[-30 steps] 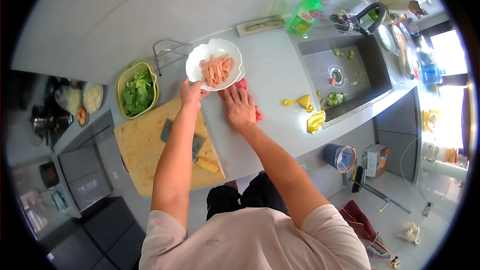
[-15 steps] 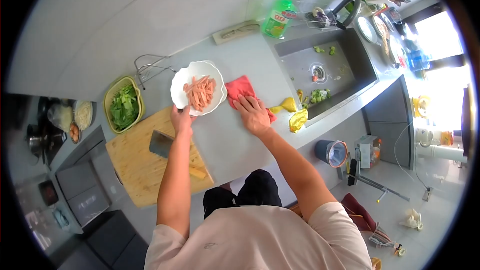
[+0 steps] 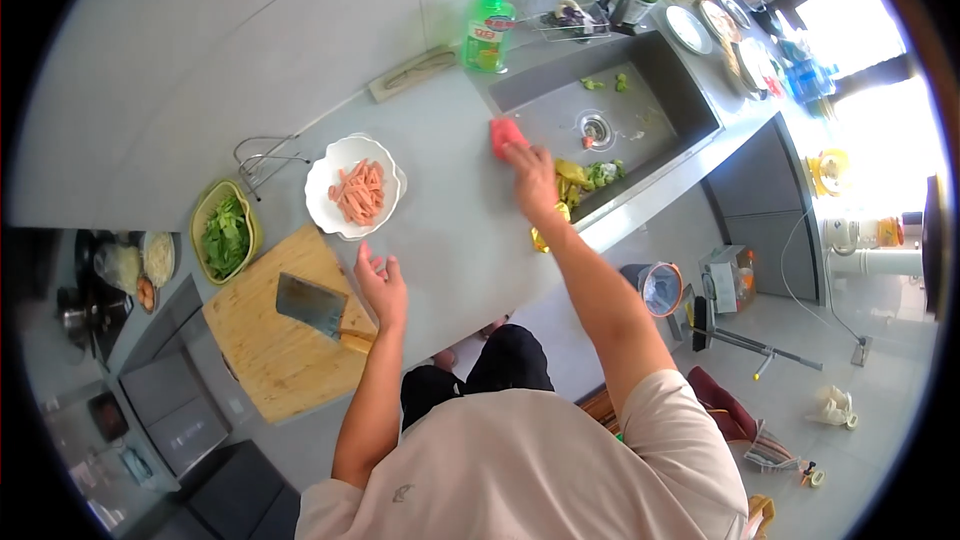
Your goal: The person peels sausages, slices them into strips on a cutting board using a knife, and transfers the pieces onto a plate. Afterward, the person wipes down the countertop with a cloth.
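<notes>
My left hand [image 3: 382, 283] is just off the near edge of a white scalloped bowl [image 3: 322, 185] holding pink strips of meat; its fingers are apart and hold nothing. My right hand [image 3: 534, 180] grips a red cloth [image 3: 505, 137] at the left edge of the sink [image 3: 704, 130]. Beside that hand, yellow wrappers [image 3: 571, 176] lie over the sink's near left edge. Left of my left hand, a cleaver [image 3: 310, 303] rests on a wooden cutting board [image 3: 265, 364].
A green-yellow basket [image 3: 254, 232] of leafy greens stands behind the board, near a wire rack [image 3: 262, 162]. A green soap bottle [image 3: 488, 36] stands behind the sink. Green scraps [image 3: 604, 175] lie in the sink. A bin [image 3: 661, 289] is on the floor.
My left hand has let go of the bowl, which now rests on the counter. My right hand has moved the red cloth right to the sink edge, and the yellow wrappers have shifted toward the sink.
</notes>
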`<state>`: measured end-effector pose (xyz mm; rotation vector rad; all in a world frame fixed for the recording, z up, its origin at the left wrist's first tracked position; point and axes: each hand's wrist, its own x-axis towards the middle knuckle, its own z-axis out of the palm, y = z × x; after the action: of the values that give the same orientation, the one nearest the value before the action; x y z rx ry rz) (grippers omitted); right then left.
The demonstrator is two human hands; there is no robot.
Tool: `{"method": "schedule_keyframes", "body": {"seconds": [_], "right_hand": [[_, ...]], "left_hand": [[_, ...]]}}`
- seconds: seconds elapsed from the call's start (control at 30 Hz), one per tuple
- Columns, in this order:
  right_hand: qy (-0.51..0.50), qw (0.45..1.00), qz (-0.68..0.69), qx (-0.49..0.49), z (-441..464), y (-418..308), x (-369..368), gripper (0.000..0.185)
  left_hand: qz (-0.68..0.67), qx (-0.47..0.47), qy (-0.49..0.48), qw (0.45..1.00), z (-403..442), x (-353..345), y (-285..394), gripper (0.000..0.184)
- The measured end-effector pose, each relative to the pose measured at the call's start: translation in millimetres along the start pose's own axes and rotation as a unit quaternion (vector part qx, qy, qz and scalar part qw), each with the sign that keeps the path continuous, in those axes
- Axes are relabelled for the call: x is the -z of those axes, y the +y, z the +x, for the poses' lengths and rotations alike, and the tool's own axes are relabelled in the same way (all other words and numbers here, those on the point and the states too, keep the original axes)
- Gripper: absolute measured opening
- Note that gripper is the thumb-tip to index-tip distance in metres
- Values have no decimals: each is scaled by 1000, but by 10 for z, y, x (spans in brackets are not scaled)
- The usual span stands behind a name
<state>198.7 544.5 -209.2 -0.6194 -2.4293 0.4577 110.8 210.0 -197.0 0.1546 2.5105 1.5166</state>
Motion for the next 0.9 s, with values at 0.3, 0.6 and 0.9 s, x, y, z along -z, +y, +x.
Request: {"method": "schedule_keyframes", "body": {"seconds": [0.3, 0.6, 0.9], "right_hand": [[-97, 994, 34, 30, -1611, -933, 259, 47], [-75, 997, -34, 12, -731, 546, 572, 36], [57, 982, 154, -92, -656, -13, 780, 30]], "left_hand": [[9, -76, -84, 994, -562, -634, -86, 51], [44, -91, -125, 987, -895, -776, 106, 43], [44, -88, -196, 976, -778, -937, 256, 39]]}}
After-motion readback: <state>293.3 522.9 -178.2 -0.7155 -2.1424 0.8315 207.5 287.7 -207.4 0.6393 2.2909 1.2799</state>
